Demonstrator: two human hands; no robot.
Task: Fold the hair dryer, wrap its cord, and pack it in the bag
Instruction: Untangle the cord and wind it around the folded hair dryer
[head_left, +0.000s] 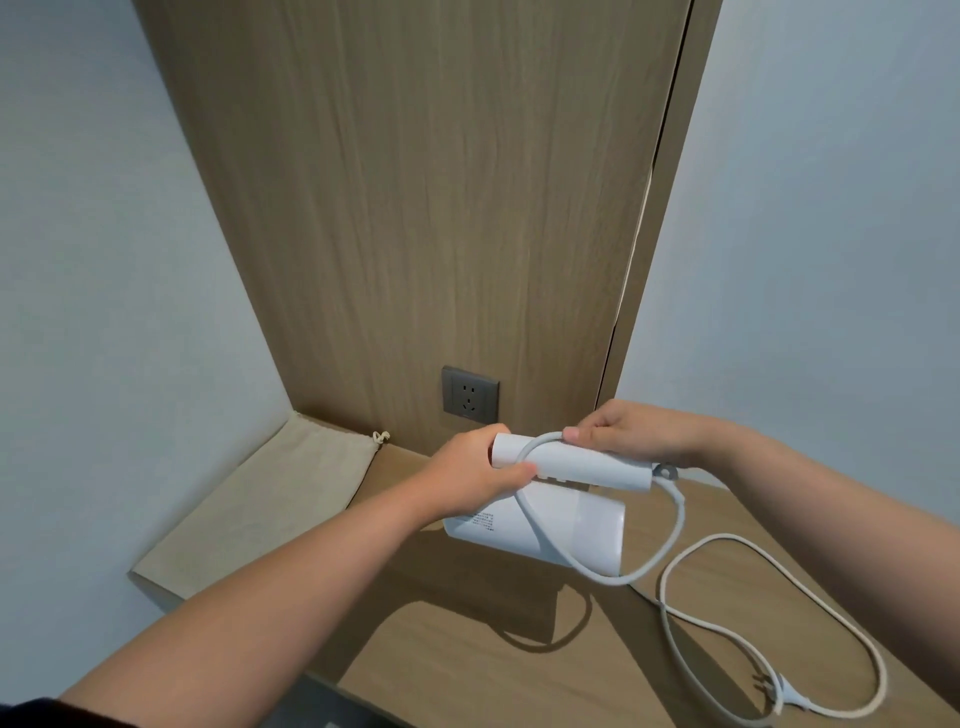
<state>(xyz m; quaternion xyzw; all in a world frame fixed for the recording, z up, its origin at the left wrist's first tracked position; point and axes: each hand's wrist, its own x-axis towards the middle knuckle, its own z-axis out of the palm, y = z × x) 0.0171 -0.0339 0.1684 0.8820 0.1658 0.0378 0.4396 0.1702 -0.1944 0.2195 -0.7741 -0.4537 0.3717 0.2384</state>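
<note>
A white hair dryer (571, 530) is held above the wooden shelf (519, 675), its handle folded along the top of the body. My left hand (478, 473) grips the left end of the handle. My right hand (634, 434) pinches the white cord (675, 525) against the top of the handle. One loop of cord runs down across the dryer body and back up to the handle's right end. The rest trails over the shelf to the plug (792, 699) at the lower right. A beige drawstring bag (260, 509) lies flat at the shelf's left.
A grey wall socket (470, 395) sits in the wooden back panel just behind the hands. Pale walls close in the shelf on the left and right. The bag's drawstring knot (381, 437) lies against the back panel.
</note>
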